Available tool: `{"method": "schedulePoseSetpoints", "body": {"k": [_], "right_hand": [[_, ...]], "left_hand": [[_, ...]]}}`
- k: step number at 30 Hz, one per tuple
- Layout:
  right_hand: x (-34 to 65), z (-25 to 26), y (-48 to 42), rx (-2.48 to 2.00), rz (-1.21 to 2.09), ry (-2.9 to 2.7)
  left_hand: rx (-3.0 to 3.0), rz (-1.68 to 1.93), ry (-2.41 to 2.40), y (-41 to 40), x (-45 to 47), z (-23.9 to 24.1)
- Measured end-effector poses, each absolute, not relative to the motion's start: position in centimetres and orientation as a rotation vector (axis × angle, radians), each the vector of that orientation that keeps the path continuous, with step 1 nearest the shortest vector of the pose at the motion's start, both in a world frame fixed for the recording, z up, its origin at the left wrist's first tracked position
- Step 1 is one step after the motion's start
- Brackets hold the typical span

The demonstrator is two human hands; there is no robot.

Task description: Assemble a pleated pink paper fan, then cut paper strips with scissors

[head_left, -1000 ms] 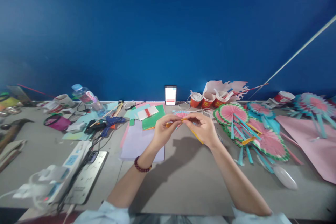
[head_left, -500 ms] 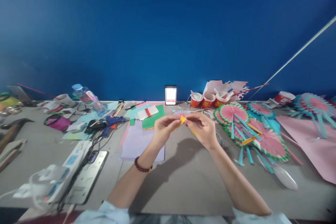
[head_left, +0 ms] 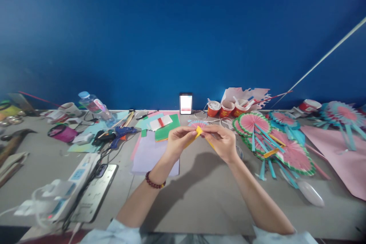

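Above the middle of the table, my left hand (head_left: 180,138) and my right hand (head_left: 221,140) meet, both closed on a folded yellow paper strip (head_left: 198,131). Thumbs and fingertips pinch it from either side, and its ends slope down behind the hands. Just behind the strip shows a small pleated pink and blue paper fan (head_left: 197,123), partly hidden by my fingers. Whether the fan touches the strip, I cannot tell. A dark bead bracelet (head_left: 154,181) circles my left wrist.
Left are a blue glue gun (head_left: 121,135), power strip (head_left: 78,177), phone (head_left: 95,192), bottle (head_left: 97,107) and purple paper (head_left: 154,157). A lit phone (head_left: 186,104) stands at the wall. Right are red cups (head_left: 227,109), pleated watermelon fans (head_left: 294,152) and a plastic spoon (head_left: 311,193).
My fingers have shifted slightly around the yellow strip, and more of it and of the small fan behind now shows. The things on the table have stayed where they were.
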State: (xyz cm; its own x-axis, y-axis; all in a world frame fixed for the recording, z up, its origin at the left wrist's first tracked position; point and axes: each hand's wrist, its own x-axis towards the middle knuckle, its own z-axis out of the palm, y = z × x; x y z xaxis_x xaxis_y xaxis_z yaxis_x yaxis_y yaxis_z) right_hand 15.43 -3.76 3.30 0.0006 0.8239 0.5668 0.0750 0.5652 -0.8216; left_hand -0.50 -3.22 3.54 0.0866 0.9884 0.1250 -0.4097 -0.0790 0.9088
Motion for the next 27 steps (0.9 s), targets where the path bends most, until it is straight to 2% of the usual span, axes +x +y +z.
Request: {"method": "schedulePoseSetpoints", "body": {"k": [11, 27], "right_hand": [[15.0, 3.7, -3.8, -0.797, 0.902, -1.356], [14.9, 3.7, -3.6, -1.009, 0.940, -1.344]], "left_hand": [[1.016, 1.429, 0.847, -3.3, -0.2, 3.8], [1.591, 1.557, 1.016, -3.2, -0.6, 3.1]]}}
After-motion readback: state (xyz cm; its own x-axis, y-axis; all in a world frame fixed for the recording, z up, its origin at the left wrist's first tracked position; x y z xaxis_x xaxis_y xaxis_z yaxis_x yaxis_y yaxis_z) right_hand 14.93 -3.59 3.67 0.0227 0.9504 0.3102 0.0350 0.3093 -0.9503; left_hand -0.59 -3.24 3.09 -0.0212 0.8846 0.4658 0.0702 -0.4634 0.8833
